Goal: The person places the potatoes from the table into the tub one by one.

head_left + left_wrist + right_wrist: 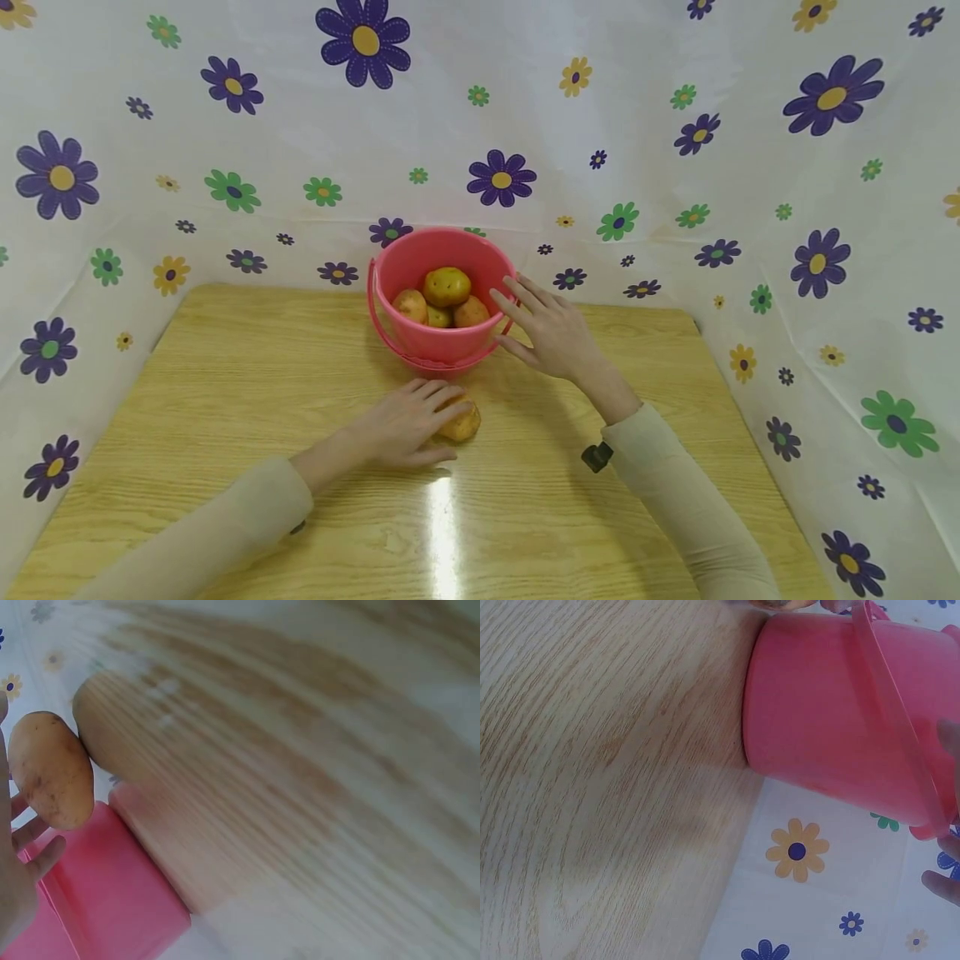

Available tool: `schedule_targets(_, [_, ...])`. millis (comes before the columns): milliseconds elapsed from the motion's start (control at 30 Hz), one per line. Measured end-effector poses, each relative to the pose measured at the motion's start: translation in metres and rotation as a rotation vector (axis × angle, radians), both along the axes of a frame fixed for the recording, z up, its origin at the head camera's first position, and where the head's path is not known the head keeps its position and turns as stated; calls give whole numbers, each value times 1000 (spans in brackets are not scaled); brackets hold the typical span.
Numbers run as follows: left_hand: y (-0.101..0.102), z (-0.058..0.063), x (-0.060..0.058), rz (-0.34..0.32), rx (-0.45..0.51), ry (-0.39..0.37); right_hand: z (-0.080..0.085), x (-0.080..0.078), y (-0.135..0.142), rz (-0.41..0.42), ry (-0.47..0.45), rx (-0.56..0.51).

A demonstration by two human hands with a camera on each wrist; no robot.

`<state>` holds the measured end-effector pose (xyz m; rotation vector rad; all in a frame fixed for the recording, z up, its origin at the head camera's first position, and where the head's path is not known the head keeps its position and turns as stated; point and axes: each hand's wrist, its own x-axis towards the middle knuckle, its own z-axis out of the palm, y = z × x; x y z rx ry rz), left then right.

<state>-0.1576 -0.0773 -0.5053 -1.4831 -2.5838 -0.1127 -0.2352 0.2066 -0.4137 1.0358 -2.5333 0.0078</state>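
A tan potato (461, 423) lies on the table in front of a pink bucket (442, 340). My left hand (408, 421) is over its left side, fingers outstretched and thumb apart. In the left wrist view the potato (52, 771) shows dark specks, with fingers beside and behind it; whether they press on it is hard to tell. My right hand (553, 333) is at the bucket's right rim, fingers spread and nearly straight. From the right wrist, the bucket (817, 712) stands upright, fingertips at the frame's right edge. Several potatoes (447, 287) lie inside the bucket.
The wood-grain table (262, 400) reflects light near its front. A white flowered sheet (450, 125) hangs behind and along both sides. The bucket's pink handle (382, 329) hangs down over its front, and the bucket stands near the table's back edge.
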Motion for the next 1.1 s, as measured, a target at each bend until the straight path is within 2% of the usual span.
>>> schedule_targets(233, [2,-4,-1,18,-2,38,1,1,0,-3,-2,2])
schedule_targets(567, [5,-7,-6,32,1,28,0,0,0,-6,-14,4])
schedule_targets(867, [10,-8,-11,33,-3,90,1,1,0,-2,-9,-3])
schedule_targets(1100, [10,-9,-11,29,-1,82,2,2,0,-1,-8,2])
